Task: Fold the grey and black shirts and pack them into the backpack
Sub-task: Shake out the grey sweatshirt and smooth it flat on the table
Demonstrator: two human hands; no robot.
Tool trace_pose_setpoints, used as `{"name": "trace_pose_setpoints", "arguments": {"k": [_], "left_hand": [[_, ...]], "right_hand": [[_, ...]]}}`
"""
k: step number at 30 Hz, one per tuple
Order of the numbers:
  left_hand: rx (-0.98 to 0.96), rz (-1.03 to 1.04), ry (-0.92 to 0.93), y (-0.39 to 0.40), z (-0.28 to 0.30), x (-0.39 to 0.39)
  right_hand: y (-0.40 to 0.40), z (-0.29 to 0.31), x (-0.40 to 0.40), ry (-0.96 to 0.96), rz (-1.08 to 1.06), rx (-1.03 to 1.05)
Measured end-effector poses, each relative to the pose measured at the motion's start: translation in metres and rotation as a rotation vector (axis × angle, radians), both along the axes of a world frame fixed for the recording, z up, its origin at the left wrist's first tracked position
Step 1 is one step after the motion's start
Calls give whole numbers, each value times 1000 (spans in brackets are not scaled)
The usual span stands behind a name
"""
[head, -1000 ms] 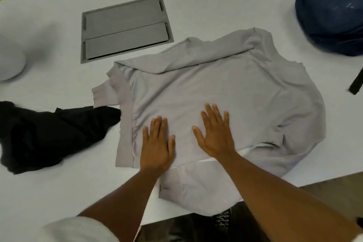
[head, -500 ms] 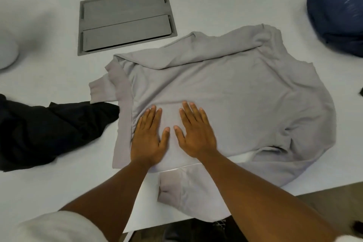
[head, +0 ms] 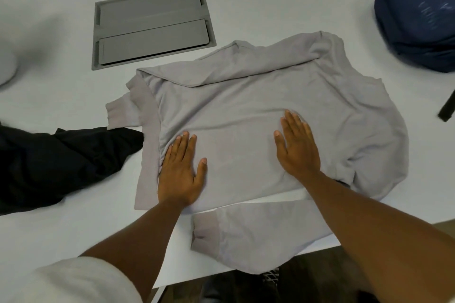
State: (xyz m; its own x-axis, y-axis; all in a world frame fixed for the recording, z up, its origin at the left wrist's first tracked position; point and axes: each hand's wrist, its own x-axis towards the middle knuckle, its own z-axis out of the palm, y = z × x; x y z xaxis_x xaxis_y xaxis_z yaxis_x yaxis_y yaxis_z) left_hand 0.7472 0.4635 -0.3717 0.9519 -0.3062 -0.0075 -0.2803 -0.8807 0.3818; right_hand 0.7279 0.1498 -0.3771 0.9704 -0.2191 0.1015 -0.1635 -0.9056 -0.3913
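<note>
The grey shirt [head: 258, 106] lies spread on the white table [head: 61, 96], one sleeve folded across its top and another hanging over the near edge. My left hand [head: 181, 172] presses flat on the shirt's lower left part, fingers straight. My right hand [head: 296, 147] lies flat on the shirt's middle, fingers straight, a hand's width to the right of the left one. The black shirt [head: 54, 160] sits crumpled at the left, its tip touching the grey shirt's hem. The dark blue backpack [head: 418, 15] stands at the far right corner.
A grey recessed cable hatch [head: 150, 27] is set in the table behind the shirt. A black strap [head: 446, 110] lies at the right edge. A pale rounded object [head: 6, 66] sits at the far left. The table's near edge runs below the hanging sleeve.
My right hand has slid to the right across the grey shirt, away from my left hand, which stays near the shirt's left side. The hands were side by side half a second ago.
</note>
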Motion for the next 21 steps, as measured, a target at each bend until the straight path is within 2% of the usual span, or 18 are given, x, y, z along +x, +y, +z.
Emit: {"name": "trace_pose_setpoints", "arguments": {"k": [7, 12, 13, 16, 18, 21], "left_hand": [[3, 7, 5, -1, 1, -1], [39, 15, -1, -5, 2, 0], [49, 15, -5, -5, 3, 0], [69, 21, -24, -5, 1, -1], [89, 24, -37, -6, 0, -1], [102, 23, -38, -6, -2, 0]], "right_hand": [[-30, -3, -11, 31, -31, -101], [-7, -4, -3, 6, -133, -73], [8, -3, 0, -38, -90, -73], [72, 5, 5, -87, 238, -64], [116, 14, 8, -1, 356, -38], [148, 15, 10, 140, 394, -75]]}}
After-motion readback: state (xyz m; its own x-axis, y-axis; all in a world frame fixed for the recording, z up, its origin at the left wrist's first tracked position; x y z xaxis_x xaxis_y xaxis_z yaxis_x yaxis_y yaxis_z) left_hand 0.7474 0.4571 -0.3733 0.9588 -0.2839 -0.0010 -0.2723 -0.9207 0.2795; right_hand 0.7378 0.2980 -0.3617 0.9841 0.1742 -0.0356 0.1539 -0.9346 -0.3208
